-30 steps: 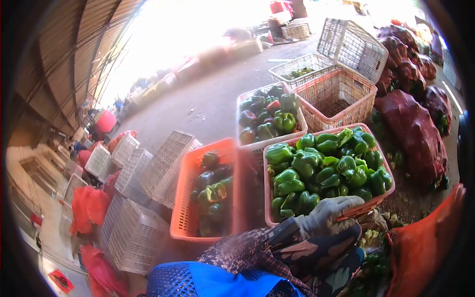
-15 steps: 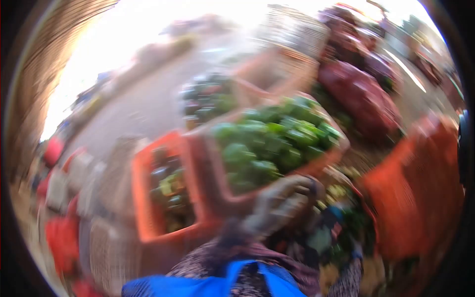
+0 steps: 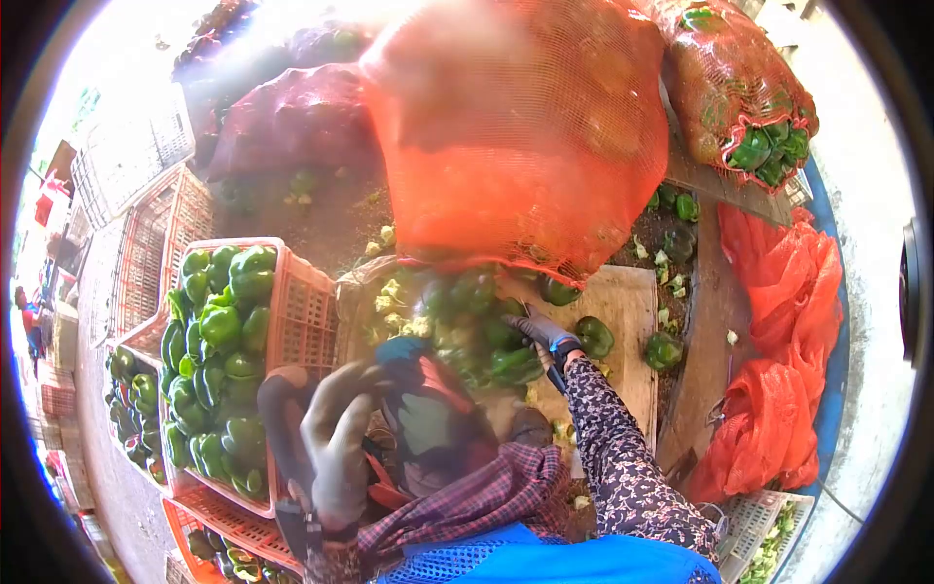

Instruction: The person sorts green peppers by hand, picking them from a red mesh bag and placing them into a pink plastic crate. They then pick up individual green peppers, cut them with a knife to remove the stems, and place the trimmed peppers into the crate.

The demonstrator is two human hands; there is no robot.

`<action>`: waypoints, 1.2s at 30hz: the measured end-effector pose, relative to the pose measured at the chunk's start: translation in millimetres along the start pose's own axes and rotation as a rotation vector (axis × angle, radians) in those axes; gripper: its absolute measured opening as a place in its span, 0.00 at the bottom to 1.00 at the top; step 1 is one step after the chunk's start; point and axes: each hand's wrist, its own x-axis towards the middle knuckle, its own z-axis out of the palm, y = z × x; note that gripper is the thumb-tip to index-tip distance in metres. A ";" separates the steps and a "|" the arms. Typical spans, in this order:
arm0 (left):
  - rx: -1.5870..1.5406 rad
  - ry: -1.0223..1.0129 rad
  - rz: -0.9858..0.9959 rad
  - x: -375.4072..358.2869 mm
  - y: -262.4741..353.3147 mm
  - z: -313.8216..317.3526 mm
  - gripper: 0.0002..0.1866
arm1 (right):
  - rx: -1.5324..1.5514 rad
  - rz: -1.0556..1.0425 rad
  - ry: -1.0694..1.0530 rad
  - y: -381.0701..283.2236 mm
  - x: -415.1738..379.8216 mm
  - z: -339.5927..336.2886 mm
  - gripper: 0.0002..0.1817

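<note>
My left hand, in a grey glove, is raised between my body and the pepper crate. Its fingers are bent but apart, with nothing in them. My gloved right hand reaches into the loose pile below the mesh sack, its fingers closed around a green bell pepper. More green peppers lie beside it, partly blurred. One pepper sits apart on the pale board, just right of that hand. A large orange mesh sack opens towards the pile.
Left of me stands a pink crate heaped with green peppers. An orange crate is nearer. Empty-looking crates stand beyond. A filled mesh sack is at the back right; crumpled orange netting lies at right.
My view has swung right, from the crates to the pepper pile and mesh sack. The crates now appear further left. My right hand now shows at the pile.
</note>
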 end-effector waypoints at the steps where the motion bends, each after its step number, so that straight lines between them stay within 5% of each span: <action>1: -0.059 -0.108 -0.069 15.7 -3.9 11.9 0.25 | 0.010 0.008 -0.003 2.4 1.1 -0.1 0.62; 5: -0.312 -0.127 -0.452 71.6 -75.1 75.3 0.26 | 0.093 -0.152 0.018 -10.0 -5.0 -4.9 0.58; 9: -0.298 -0.256 -0.775 139.8 -226.8 115.9 0.21 | 0.114 -0.062 -0.094 4.4 -0.4 0.2 0.51; 11: -0.170 -0.460 -0.480 177.0 -403.6 107.8 0.19 | 0.257 -0.087 -0.137 18.1 1.0 8.2 0.41; 13: 0.033 -0.388 -0.010 138.3 -312.4 121.3 0.21 | 0.218 0.031 -0.054 -6.1 -37.7 15.8 0.36; 14: -0.085 -0.320 -0.079 131.5 -288.0 126.6 0.19 | 0.140 -0.219 0.086 35.4 -7.9 26.8 0.39; 15: -0.197 -0.253 -0.141 129.7 -279.0 128.7 0.19 | 0.094 -0.193 0.059 57.5 6.6 29.8 0.42; 17: 0.268 -0.289 -0.298 159.0 -327.0 125.8 0.23 | 0.503 -0.287 -0.052 68.4 -11.3 36.2 0.44; 19: 0.190 -0.114 -0.498 138.0 -231.4 140.6 0.39 | 0.602 -0.303 -0.046 57.1 -45.6 42.8 0.44; 20: 0.386 -0.217 -0.430 141.9 -260.1 132.3 0.35 | 0.738 -0.214 0.015 46.2 -69.9 46.0 0.46; 22: 0.244 -0.233 -0.382 128.9 -232.2 141.5 0.33 | 0.858 -0.123 0.082 30.3 -111.4 44.2 0.47; 25: 0.132 -0.315 -0.354 112.2 -161.8 134.3 0.30 | 0.997 -0.339 0.118 -3.5 -131.4 58.3 0.40; 29: 0.069 -0.204 0.347 80.0 -125.3 113.0 0.28 | 0.453 -0.805 0.370 -41.1 -167.1 40.1 0.59; 31: -0.438 -0.299 -0.036 60.8 -59.4 97.9 0.45 | 0.468 -0.896 0.327 -78.5 -191.4 48.1 0.62; 32: -0.516 -0.357 -0.019 57.1 -38.0 86.5 0.51 | 0.463 -0.887 0.349 -97.3 -206.3 53.9 0.62; 34: -0.587 -0.436 -0.013 51.0 -8.0 56.1 0.64 | 0.766 -0.927 -0.008 -139.2 -230.3 72.6 0.63; 36: -0.499 -0.470 -0.024 44.7 -5.7 19.9 0.68 | 0.686 -0.992 -0.028 -155.3 -227.4 93.5 0.62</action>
